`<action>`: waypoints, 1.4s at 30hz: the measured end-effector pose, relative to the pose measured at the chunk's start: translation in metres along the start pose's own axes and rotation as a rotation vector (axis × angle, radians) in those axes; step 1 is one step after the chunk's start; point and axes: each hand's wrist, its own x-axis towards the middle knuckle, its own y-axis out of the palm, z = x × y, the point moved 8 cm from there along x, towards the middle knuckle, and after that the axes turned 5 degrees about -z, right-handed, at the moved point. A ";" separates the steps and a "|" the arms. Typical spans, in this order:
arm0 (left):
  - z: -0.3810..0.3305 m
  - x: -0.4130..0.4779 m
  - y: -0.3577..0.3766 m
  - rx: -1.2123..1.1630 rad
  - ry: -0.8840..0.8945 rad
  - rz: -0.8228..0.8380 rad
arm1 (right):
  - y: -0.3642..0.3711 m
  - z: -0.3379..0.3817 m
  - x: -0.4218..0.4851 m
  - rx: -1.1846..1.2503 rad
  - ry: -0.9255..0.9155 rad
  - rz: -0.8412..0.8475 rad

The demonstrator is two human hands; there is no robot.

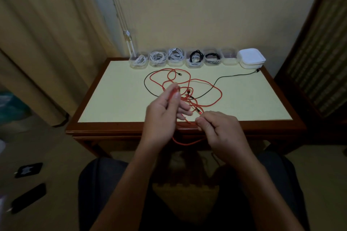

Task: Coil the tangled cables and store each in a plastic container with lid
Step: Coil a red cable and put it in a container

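Head view: you sit at the table (116,95) with both hands raised over its near edge. Your left hand (163,112) pinches the red cable (216,91) between thumb and forefinger, with the other fingers loosely spread. The fingertips are blurred, so the exact grip is hard to read. Your right hand (220,131) has its fingers curled and pinches the same cable just above the table edge. A loop sags below the edge between your hands.

The rest of the red cable lies in loose loops on the middle of the table. It crosses a black cable (231,76) that runs off toward the far right corner. A row of clear containers (157,64) stands along the far edge. Five hold coiled cables and none has a lid on. The end container (229,62) looks empty and sits just beside a stack of white lids (251,56).

I judge you're untangling the red cable and starting to wind it, with two cables left to store. Next you'll need to draw it free of the black one where they cross, without pulling a knot tight. Then wind even loops small enough for the end container.
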 end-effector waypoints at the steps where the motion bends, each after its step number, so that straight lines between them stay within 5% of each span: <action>1: 0.003 -0.003 0.006 0.028 -0.002 0.042 | -0.003 0.003 0.001 0.027 -0.004 -0.034; 6: 0.017 -0.006 0.022 0.061 -0.052 0.107 | -0.019 0.010 0.009 0.141 -0.003 -0.186; 14: 0.018 -0.001 0.031 -0.579 -0.308 0.168 | -0.019 -0.006 0.009 0.329 0.179 -0.228; 22: 0.024 -0.004 0.036 -0.840 -0.481 0.251 | -0.010 -0.012 0.012 0.331 0.192 -0.147; 25: 0.026 -0.004 0.036 -0.846 -0.483 0.230 | -0.004 -0.008 0.013 0.473 0.218 -0.081; 32: 0.026 -0.003 0.024 -0.374 -0.277 0.138 | -0.005 -0.001 0.016 0.259 0.150 -0.218; 42: 0.030 0.017 -0.013 -0.796 -0.433 -0.005 | 0.001 -0.024 0.023 0.224 0.112 -0.111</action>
